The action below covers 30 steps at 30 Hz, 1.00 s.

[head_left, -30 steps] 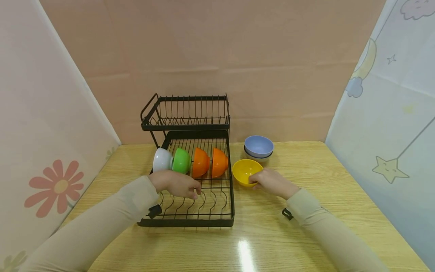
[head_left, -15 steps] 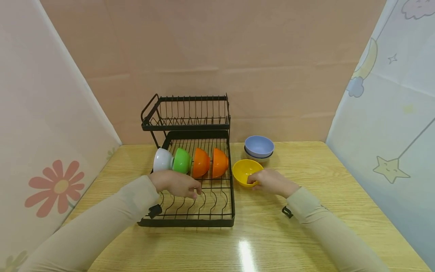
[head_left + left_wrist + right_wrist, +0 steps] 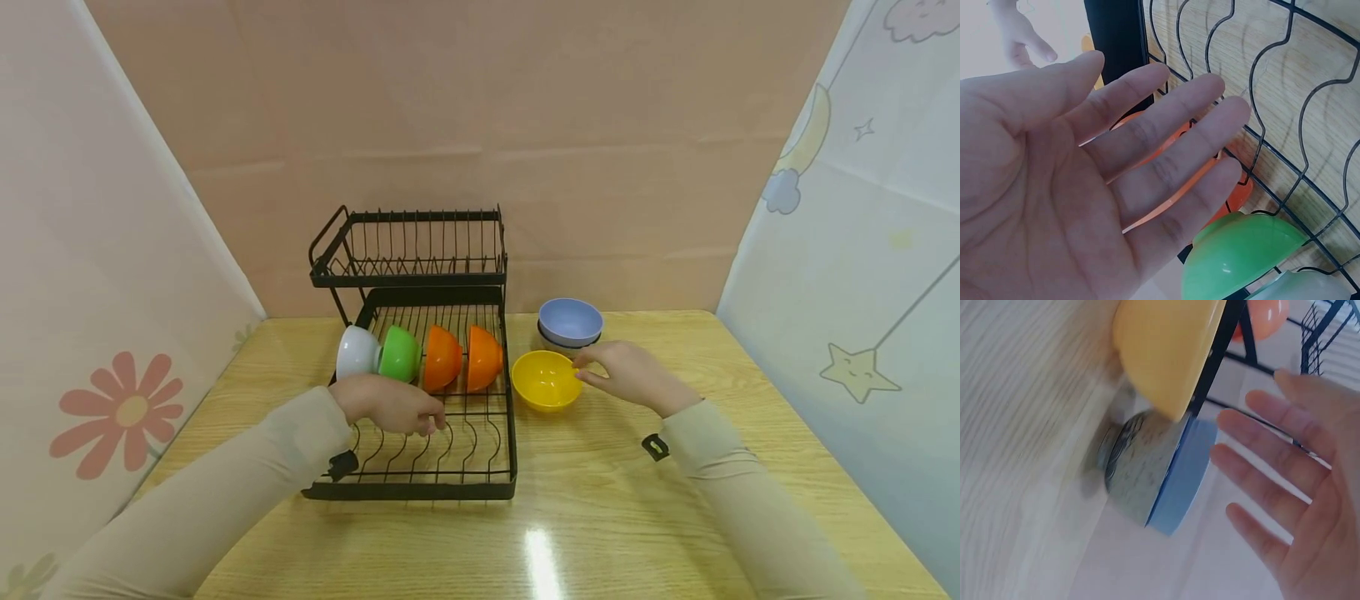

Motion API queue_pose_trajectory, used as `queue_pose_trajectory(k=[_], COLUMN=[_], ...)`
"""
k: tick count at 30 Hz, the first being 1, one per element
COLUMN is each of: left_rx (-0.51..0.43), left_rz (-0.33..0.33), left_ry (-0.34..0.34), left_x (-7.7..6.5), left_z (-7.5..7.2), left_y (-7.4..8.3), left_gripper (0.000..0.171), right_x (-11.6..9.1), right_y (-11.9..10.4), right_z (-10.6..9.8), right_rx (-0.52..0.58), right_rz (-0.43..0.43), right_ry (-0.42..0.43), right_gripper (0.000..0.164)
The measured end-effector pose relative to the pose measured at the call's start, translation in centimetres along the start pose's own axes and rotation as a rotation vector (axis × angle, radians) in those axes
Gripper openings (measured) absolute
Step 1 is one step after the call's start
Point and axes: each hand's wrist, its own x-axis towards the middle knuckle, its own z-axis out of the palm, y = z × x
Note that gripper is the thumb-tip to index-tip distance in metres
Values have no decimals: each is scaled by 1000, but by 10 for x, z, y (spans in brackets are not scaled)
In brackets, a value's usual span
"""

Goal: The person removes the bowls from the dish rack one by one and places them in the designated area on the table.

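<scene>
- Right now the fingers [image 3: 1254,465] of the right hand [image 3: 633,375] are spread straight and hold nothing; they hang between the yellow bowl [image 3: 546,380] and the blue bowl [image 3: 570,322], with the fingertips just beside the yellow rim, and touch cannot be told from the head view.
- Fingers [image 3: 1166,150] of the left hand [image 3: 390,404] are likewise relaxed and bare, lying over the wires of the dish rack [image 3: 420,475] near its front, just in front of the green bowl [image 3: 399,354].
- Risk at the right: the yellow bowl stands loose on the tabletop [image 3: 615,500], right against the rack's right side; a sideways brush from loose fingers could, I judge, knock it against the rack frame or spin it away.
- Risk behind it: the blue bowl sits stacked on a grey bowl [image 3: 1138,465] near the back edge; a careless reach could tip or slide the stack.
- Risk at the left: the white bowl [image 3: 357,352], the green one and two orange bowls [image 3: 463,358] stand on edge in a row across the lower tier; a bump from the left hand could topple them like dominoes, and the white one already overhangs the rack's left side.
- Surface: a pale wood-grain tabletop, glossy, with a bright glare spot near the front edge, so bowls would likely slide easily.
- Room: a plain pinkish backdrop behind, a flower-printed sheet on the left and a sheet with a moon, stars and clouds on the right.
</scene>
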Motion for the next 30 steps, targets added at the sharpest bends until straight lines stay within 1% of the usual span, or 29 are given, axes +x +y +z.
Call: queue_pose_trajectory(k=[3, 6, 10, 12, 15, 19, 27, 30], left_rx=[2, -3, -7, -6, -7, -11, -8, -22], left_rz=[-3, -2, 3, 5, 4, -1, 8, 8], left_ry=[-1, -2, -3, -2, -2, -2, -1, -4], left_x=[0, 0, 1, 1, 1, 1, 3, 3], left_z=[0, 0, 1, 1, 0, 1, 2, 2], left_y=[0, -1, -1, -1, 0, 0, -2, -2], left_gripper=[29, 28, 28, 28, 27, 26, 29, 28], right_x=[-4, -8, -10, -11, -11, -12, -12, -12], right_y=[9, 16, 22, 25, 26, 25, 23, 22], right_z=[-1, 1, 3, 5, 6, 5, 5, 5], right_rx=[-5, 7, 91, 142, 192, 212, 205, 204], right_rz=[57, 122, 184, 182, 180, 186, 167, 167], right_ry=[-46, -153, -306, -349, -379, -398, -407, -402], right_gripper=[16, 13, 14, 16, 19, 20, 21, 21])
